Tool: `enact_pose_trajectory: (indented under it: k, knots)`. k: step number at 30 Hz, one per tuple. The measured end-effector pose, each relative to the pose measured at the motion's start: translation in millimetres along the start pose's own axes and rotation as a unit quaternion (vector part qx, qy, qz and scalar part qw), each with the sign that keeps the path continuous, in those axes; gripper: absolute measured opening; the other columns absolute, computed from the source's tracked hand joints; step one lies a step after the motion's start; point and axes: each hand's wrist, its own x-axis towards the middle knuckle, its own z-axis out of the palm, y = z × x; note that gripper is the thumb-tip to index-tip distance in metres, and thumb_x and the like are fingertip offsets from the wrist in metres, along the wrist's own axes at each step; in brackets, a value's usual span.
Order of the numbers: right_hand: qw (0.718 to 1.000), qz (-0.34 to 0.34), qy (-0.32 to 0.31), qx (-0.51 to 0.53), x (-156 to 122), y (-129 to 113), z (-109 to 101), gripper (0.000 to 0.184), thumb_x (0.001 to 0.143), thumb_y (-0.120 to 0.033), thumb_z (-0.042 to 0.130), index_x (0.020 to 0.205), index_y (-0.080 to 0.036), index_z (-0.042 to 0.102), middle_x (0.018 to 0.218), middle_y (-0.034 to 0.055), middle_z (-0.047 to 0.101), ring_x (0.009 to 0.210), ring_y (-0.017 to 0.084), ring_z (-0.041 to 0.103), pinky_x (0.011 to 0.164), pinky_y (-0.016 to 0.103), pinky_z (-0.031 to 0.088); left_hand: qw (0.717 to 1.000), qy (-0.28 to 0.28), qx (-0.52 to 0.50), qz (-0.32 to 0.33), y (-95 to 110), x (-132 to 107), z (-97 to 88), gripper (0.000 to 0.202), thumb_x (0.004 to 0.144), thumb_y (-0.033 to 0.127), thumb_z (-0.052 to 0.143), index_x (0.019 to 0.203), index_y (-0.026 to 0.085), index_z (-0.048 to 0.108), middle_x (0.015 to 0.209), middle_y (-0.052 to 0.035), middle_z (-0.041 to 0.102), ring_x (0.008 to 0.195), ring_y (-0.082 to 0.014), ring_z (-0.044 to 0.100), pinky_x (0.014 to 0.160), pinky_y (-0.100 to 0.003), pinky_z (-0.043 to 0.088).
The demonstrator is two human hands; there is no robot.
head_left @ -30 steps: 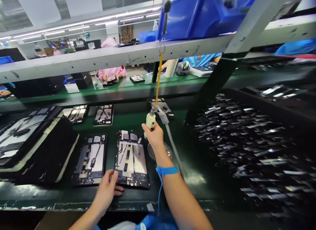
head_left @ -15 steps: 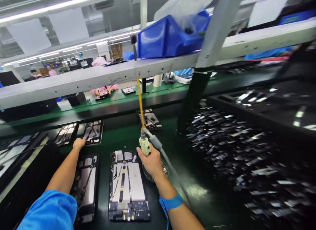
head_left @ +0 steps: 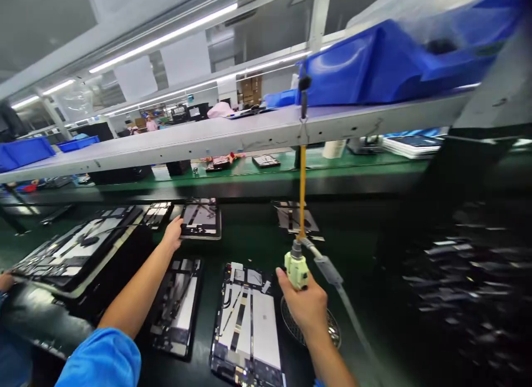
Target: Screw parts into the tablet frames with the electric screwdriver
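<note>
My right hand (head_left: 305,304) is wrapped round a pale green electric screwdriver (head_left: 297,268), held upright; its lower end is hidden behind the hand. The tool hangs on a yellow cord (head_left: 302,187), and a grey cable runs from its top. My left hand (head_left: 172,235) reaches forward, its fingers closed at the left edge of an opened tablet (head_left: 202,218); the fingertips are partly hidden. A larger opened tablet (head_left: 264,326), its white battery and dark ribbon strips showing, lies left of my right hand. Another opened tablet (head_left: 177,309) lies below my left forearm.
A round mesh dish (head_left: 334,329) sits behind my right hand. Opened tablets (head_left: 83,237) rest on a dark stack at left, near another person's hand (head_left: 5,281). Blurred dark parts (head_left: 469,298) are heaped at right. A shelf beam (head_left: 241,133) carrying a blue bin (head_left: 353,65) crosses above.
The view has swung left, so everything sits further right in the picture. Another person's hand has come into view at the far left. Both my hands keep their holds.
</note>
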Motion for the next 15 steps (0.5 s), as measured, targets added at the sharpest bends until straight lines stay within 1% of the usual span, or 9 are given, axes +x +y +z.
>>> enact_pose_trajectory:
  k: [2, 4, 7, 9, 11, 13, 15]
  knots:
    - [1.000, 0.001, 0.000, -0.009, 4, 2, 0, 0.052, 0.072, -0.070, 0.064, 0.089, -0.021, 0.070, 0.073, 0.0102, 0.075, 0.070, 0.031, 0.071, 0.069, 0.040, 0.053, 0.999, 0.019, -0.032, -0.013, 10, -24, -7.9, 0.033, 0.100, 0.026, 0.062, 0.131, 0.016, 0.062, 0.104, -0.0065, 0.071, 0.080, -0.0164, 0.071, 0.074, -0.033, 0.061]
    - [1.000, 0.005, -0.005, -0.022, 6, 2, -1, 0.052, 0.071, -0.071, 0.063, 0.086, -0.022, 0.069, 0.071, 0.0104, 0.074, 0.068, 0.032, 0.070, 0.066, 0.040, 0.052, 0.998, 0.025, -0.056, -0.016, 25, -55, -19.8, 0.033, 0.099, 0.017, 0.058, 0.132, 0.016, 0.064, 0.091, -0.0036, 0.072, 0.066, -0.0136, 0.069, 0.066, -0.028, 0.059]
    - [0.998, 0.022, -0.002, -0.051, 8, 1, -1, 0.052, 0.068, -0.074, 0.061, 0.079, -0.024, 0.065, 0.064, 0.0099, 0.070, 0.064, 0.033, 0.067, 0.062, 0.041, 0.049, 0.996, 0.021, -0.084, -0.004, 59, -106, -46.4, 0.034, 0.096, 0.014, 0.058, 0.129, 0.016, 0.068, 0.080, -0.0018, 0.071, 0.058, -0.0123, 0.066, 0.059, -0.025, 0.058]
    - [0.998, 0.026, 0.005, -0.062, 10, 1, 1, 0.052, 0.066, -0.077, 0.059, 0.076, -0.026, 0.062, 0.062, 0.0098, 0.067, 0.062, 0.033, 0.065, 0.061, 0.041, 0.048, 0.995, 0.023, -0.092, 0.008, 89, -136, -69.4, 0.034, 0.096, 0.015, 0.059, 0.129, 0.017, 0.069, 0.079, -0.0020, 0.071, 0.057, -0.0130, 0.066, 0.057, -0.024, 0.058]
    - [0.998, 0.025, 0.008, -0.064, 10, 0, 2, 0.053, 0.066, -0.079, 0.057, 0.075, -0.027, 0.060, 0.063, 0.0105, 0.067, 0.063, 0.033, 0.065, 0.063, 0.042, 0.047, 0.995, 0.028, -0.089, 0.026, 120, -161, -96.5, 0.033, 0.097, 0.015, 0.057, 0.128, 0.017, 0.069, 0.083, -0.0036, 0.074, 0.060, -0.0143, 0.069, 0.056, -0.025, 0.059]
    - [0.998, 0.018, 0.005, -0.062, 9, -1, 4, 0.052, 0.067, -0.078, 0.056, 0.076, -0.027, 0.059, 0.066, 0.0109, 0.068, 0.066, 0.033, 0.065, 0.065, 0.043, 0.047, 0.995, 0.043, -0.072, 0.058, 148, -177, -127.4, 0.031, 0.097, 0.013, 0.055, 0.125, 0.014, 0.070, 0.089, -0.0060, 0.076, 0.063, -0.0157, 0.071, 0.057, -0.026, 0.061]
    - [0.998, 0.016, 0.002, -0.063, 8, -2, 5, 0.051, 0.067, -0.077, 0.057, 0.076, -0.027, 0.058, 0.067, 0.0106, 0.068, 0.066, 0.032, 0.065, 0.066, 0.043, 0.048, 0.992, 0.078, -0.048, 0.088, 169, -186, -160.1, 0.031, 0.097, 0.010, 0.052, 0.122, 0.012, 0.070, 0.089, -0.0071, 0.077, 0.062, -0.0164, 0.071, 0.056, -0.027, 0.062]
